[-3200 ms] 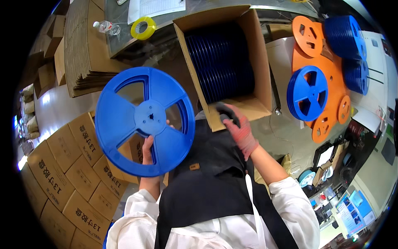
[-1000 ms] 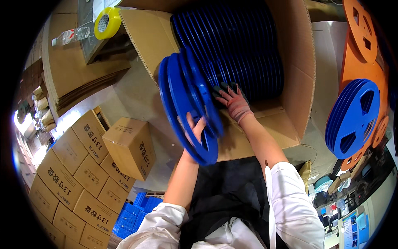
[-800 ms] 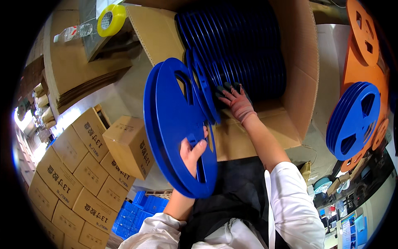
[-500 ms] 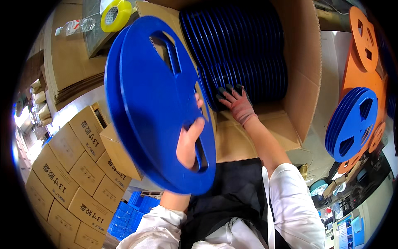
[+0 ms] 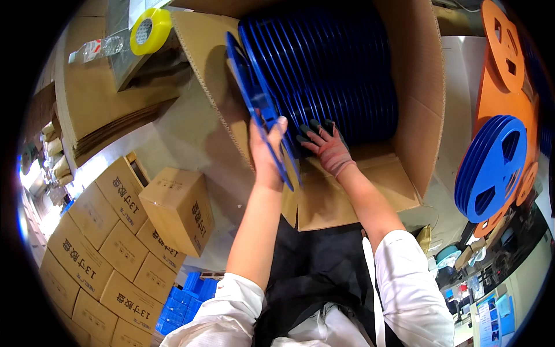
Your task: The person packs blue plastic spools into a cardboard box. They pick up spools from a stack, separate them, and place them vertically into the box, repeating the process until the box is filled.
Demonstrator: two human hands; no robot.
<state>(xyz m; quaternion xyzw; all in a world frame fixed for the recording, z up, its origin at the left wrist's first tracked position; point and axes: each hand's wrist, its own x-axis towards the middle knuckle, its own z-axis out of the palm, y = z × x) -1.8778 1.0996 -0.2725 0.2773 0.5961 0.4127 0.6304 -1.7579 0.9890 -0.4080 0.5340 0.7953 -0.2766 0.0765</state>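
A blue plastic reel point(image 5: 241, 72) is held nearly edge-on in my bare left hand point(image 5: 266, 153), thumb on the near side through its cut-out. It stands just inside the left wall of the open cardboard box point(image 5: 417, 98), beside a tight row of blue reels point(image 5: 335, 63) packed upright. Whether the held piece is one reel or two cannot be made out. My right hand point(image 5: 332, 151), in a thin glove with dark fingertips, lies with fingers spread against the lower front of the row, near its left end.
More blue reels point(image 5: 491, 168) lean against orange reels point(image 5: 484, 104) at the right. Stacked cartons point(image 5: 104, 248) and a single carton point(image 5: 179, 202) stand at the left. A yellow tape roll point(image 5: 150, 32) and a plastic bottle point(image 5: 98, 49) lie at the upper left.
My left hand has carried the blue reel up and right into the box, turning it from broadside to edge-on beside the row. The right hand has stayed at the row.
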